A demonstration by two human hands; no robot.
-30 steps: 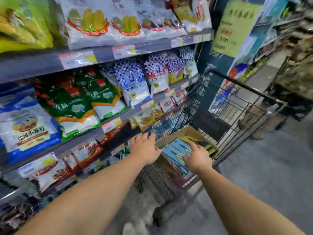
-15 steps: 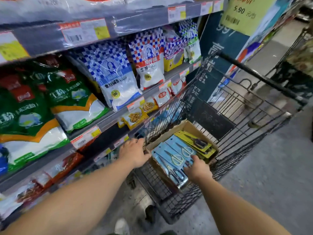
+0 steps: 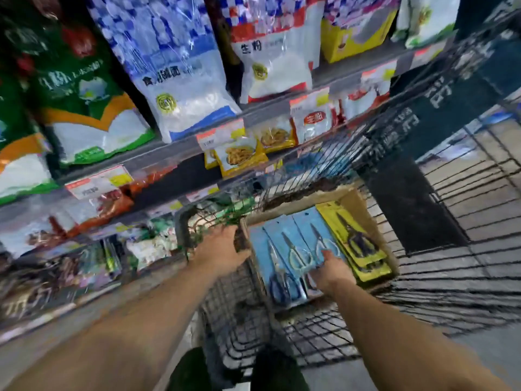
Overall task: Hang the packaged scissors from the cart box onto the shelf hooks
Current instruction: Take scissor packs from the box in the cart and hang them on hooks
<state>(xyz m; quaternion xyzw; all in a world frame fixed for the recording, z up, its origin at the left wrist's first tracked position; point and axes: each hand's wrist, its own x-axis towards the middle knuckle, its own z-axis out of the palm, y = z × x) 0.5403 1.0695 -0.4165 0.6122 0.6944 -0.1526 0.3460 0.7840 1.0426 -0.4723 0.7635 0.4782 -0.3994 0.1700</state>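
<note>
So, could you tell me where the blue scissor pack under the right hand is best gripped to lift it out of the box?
Probably by its near bottom edge, coming from above on the person's side. The blue scissor pack lies flat and overlaps its neighbours in the cardboard box, so only that end, where the right hand already rests, seems free to pinch. The left hand is on the box's left wall.

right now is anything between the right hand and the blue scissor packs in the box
Nothing visible. The right hand already rests on the blue scissor packs in the open-topped cardboard box. The left hand holds the box's near-left edge, clear of the packs.
</note>
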